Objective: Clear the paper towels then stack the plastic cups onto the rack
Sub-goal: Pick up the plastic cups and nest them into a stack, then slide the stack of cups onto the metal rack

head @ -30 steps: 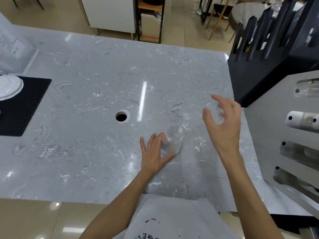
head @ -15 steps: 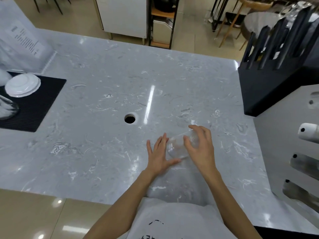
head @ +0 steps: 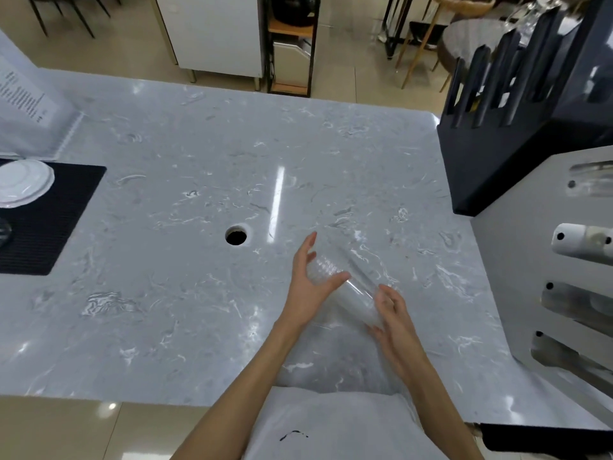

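Observation:
A stack of clear plastic cups (head: 345, 287) lies tilted on its side just above the marble counter (head: 185, 207), hard to make out against the stone. My left hand (head: 310, 287) grips its upper left end, thumb under and fingers over. My right hand (head: 393, 313) cups the lower right end of the stack. The grey cup rack (head: 517, 260) stands at the right edge, with horizontal tubes (head: 580, 244) poking out; some hold cups. No paper towels are in sight.
A round hole (head: 236, 235) is cut in the counter left of my hands. A black mat (head: 46, 220) with a white lid (head: 23, 184) lies at the far left. A tall black holder (head: 517, 127) stands at the back right.
My right hand came down from the air onto the cups, then slid to the stack's lower right end. The stack now lies tilted between both hands.

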Tool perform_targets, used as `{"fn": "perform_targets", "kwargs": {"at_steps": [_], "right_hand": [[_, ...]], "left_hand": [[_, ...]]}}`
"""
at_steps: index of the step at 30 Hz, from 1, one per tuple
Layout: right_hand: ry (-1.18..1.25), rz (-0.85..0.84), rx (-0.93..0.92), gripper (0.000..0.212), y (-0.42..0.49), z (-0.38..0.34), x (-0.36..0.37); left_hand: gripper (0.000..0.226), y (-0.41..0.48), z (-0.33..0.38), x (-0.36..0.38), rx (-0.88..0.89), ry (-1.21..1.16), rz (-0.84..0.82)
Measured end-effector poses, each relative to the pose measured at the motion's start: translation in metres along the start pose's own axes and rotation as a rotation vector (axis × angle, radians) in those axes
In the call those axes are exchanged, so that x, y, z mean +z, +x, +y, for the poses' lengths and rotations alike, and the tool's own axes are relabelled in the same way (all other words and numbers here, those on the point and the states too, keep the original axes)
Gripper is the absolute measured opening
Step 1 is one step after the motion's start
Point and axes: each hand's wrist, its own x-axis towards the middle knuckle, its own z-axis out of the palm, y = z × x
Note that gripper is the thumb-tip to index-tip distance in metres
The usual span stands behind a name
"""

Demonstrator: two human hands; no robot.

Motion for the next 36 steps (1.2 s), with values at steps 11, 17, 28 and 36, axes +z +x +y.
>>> {"fn": "perform_targets", "kwargs": {"at_steps": [11,17,28,36], "right_hand": [[-0.362,-0.213,-0.022,0.068,-0.029,-0.004,0.004],[-0.321,-0.073,-0.052,0.084,-0.048,-0.039,-0.033],[0.201,-0.034,-0.122,0.082,-0.096,-0.088,-0.127],[0.091,0.135,-0.371,0.098,-0.091,-0.133,-0.186]], "left_hand": [[0.087,-0.01,0.025,0.02,0.005,0.138,-0.238],[0.071,-0.012,0.05,0.03,-0.123,0.114,-0.427],[0.063,-0.002,0.113,0.115,-0.453,-0.158,-0.968],[0.044,-0.004,0.136,0.189,-0.218,-0.277,-0.768]]}}
